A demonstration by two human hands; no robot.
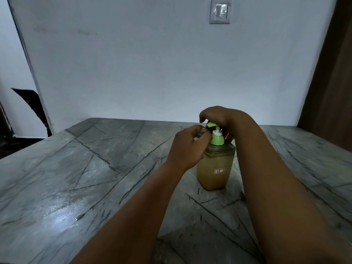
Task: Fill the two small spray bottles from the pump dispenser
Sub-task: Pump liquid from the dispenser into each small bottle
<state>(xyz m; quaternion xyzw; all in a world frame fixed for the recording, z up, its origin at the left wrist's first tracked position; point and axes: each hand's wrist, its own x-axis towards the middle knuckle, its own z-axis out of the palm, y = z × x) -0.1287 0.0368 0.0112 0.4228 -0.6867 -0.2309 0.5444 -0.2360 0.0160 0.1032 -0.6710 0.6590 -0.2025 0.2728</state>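
On the grey marble desk (80,168), towards its far right, stands the pump dispenser (216,164), a square bottle of yellowish liquid with a green pump head (215,130) and a small label on its front. Her right hand (219,116) arches over the pump head, fingers curled down on its top. Her left hand (188,147) grips a small spray bottle (202,131), mostly hidden in the fingers, with its open mouth held just beside the spout. The step in hand looks like filling this first bottle. Next, the right hand likely needs to press straight down while the left keeps the mouth right under the spout, or the liquid may miss. A second spray bottle is not in view.
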